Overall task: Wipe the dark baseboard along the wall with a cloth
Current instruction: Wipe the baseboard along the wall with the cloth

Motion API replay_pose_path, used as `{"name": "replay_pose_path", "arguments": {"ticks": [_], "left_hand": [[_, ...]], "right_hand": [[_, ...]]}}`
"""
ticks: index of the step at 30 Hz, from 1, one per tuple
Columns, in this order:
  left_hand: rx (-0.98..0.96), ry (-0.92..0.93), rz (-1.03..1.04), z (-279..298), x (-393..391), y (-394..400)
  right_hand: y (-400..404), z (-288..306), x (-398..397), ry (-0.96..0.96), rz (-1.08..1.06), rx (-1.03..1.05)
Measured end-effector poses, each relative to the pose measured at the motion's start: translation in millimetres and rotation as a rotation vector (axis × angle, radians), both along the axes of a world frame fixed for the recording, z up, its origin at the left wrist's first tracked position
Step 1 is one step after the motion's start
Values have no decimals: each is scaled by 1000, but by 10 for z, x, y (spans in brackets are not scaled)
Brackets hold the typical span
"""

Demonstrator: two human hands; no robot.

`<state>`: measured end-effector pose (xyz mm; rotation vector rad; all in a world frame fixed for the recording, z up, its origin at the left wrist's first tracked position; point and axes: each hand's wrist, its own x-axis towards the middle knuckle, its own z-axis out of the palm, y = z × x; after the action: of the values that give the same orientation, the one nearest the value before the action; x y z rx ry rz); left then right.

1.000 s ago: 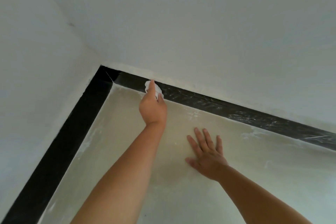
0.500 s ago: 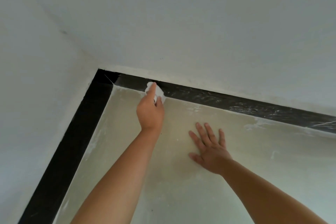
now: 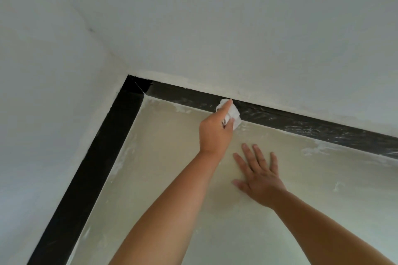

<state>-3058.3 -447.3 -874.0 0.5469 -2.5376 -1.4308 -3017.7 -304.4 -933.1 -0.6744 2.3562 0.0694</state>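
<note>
The fingers (image 3: pixel 227 108) of the left hand (image 3: pixel 215 133) are curled round a crumpled white cloth (image 3: pixel 233 114), the forefinger stretched out along it and pressing it against the dark baseboard (image 3: pixel 301 123). The fingers (image 3: pixel 256 157) of the right hand (image 3: pixel 259 178) lie straight and spread, flat on the floor, holding nothing.

White walls (image 3: pixel 237 28) meet at a corner in the upper left of the view. The pale cream floor (image 3: pixel 172 157) fills the lower middle and carries whitish smears along its edges. The dark baseboard runs in two strips from the corner: one down the left wall, plain black and even, the other along the far wall to the right edge of the view. This far strip is streaked with pale dusty scratches, thickest to the right of the cloth; between the cloth and the corner it looks darker, with fewer marks. A rough off-white line runs along its top edge where it meets the wall.

The cloth sits on the far strip, partway from the corner, its lower edge reaching the floor seam. The right hand lies just beside the left wrist, apart from the baseboard. Bare floor lies open on both sides of the arms.
</note>
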Motion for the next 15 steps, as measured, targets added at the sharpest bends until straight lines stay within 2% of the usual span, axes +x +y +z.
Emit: {"name": "replay_pose_path", "arguments": {"ticks": [2,4,8,11,15], "left_hand": [[43,13,30,17,15,-53],[28,-18,157,-3,29,-212],[-152,-212,395,-148,9,-741],[-233,-260,412,-215,-84,-938],[-185,-279,442,-236,-320,-921]], "right_hand": [[-6,6,4,5,-2,6],[-11,22,5,5,6,8],[-16,30,-5,-27,11,10],[-37,9,19,-42,0,3],[-34,-14,6,-37,4,-6]]}}
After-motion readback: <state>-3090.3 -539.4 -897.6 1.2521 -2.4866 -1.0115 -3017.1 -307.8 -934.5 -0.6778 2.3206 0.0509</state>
